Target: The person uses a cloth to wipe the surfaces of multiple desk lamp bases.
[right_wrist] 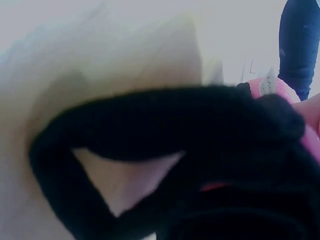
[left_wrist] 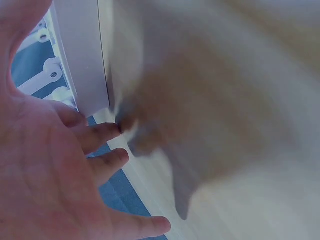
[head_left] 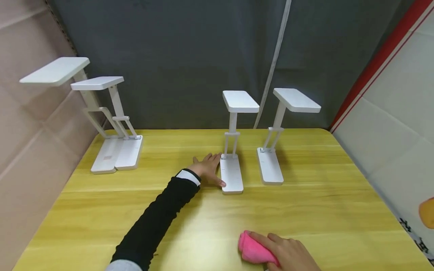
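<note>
My left hand lies against the left side of the base of a white folding stand, fingers spread, thumb at the base's left edge. In the left wrist view the palm faces the stand's white edge, its fingers extended beside it. Closer to the table's front, my right hand grips a bunched pink cloth. A dark, blurred band covers much of the right wrist view, where a bit of the pink cloth with a white tag shows at the right.
Another white stand is just to the right of the touched one. Two more white stands are side by side at the table's back left. A dark grey panel rises behind the yellow wooden table. An orange object shows at the right edge.
</note>
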